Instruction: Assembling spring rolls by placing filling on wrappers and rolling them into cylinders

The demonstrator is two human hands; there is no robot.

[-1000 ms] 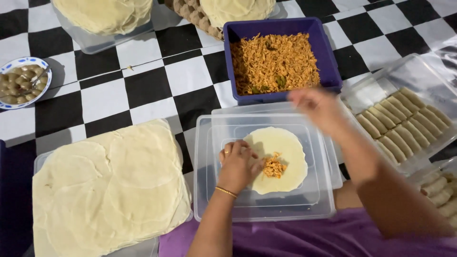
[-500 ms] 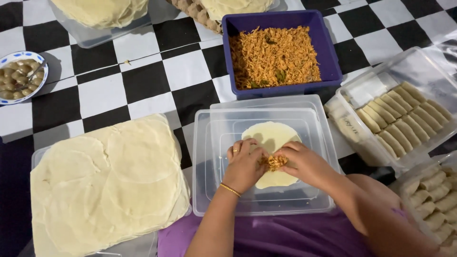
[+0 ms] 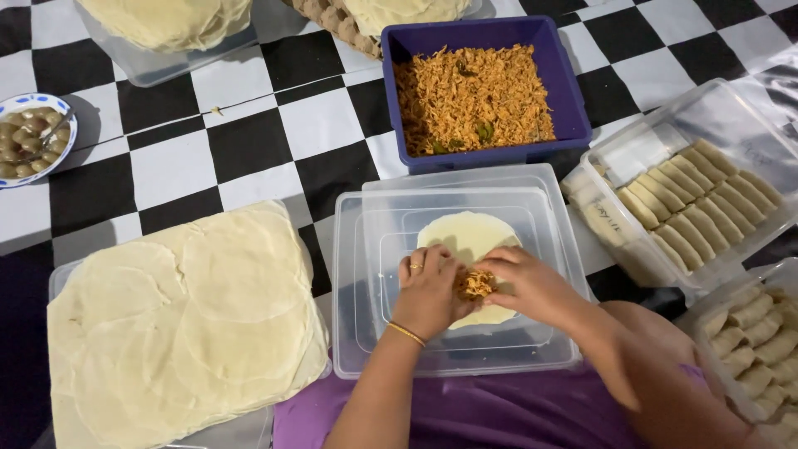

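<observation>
Your left hand point(image 3: 431, 289) and right hand point(image 3: 528, 283) meet over a round pale wrapper point(image 3: 467, 241) that lies on an upturned clear plastic lid point(image 3: 366, 249), just below the middle of the view. Between them sits a small heap of shredded orange filling point(image 3: 476, 284), on the near half of the wrapper. Your left fingers curl against the heap from 9 o'clock, a ring and a thin gold bangle showing; your right fingers press in from 3 o'clock, tips pinched lightly on the filling. Neither hand is closed around anything: both are loosely cupped, fingertips touching the filling and the wrapper.

At 12 o'clock from the lid, touching its far edge, stands a purple square tub point(image 3: 573, 100) full of the same shredded filling. At 9 o'clock, just beside the lid, a broad stack of wrappers point(image 3: 183, 316) covers another tray. At 3 o'clock a clear container point(image 3: 740, 108) holds rows of finished rolls point(image 3: 698, 208), and a second container of rolls point(image 3: 761, 333) lies at 4 o'clock. Far off at 10 o'clock a small patterned bowl point(image 3: 62, 104) holds brownish round pieces. Everything rests on a black-and-white chequered cloth point(image 3: 249, 141).
</observation>
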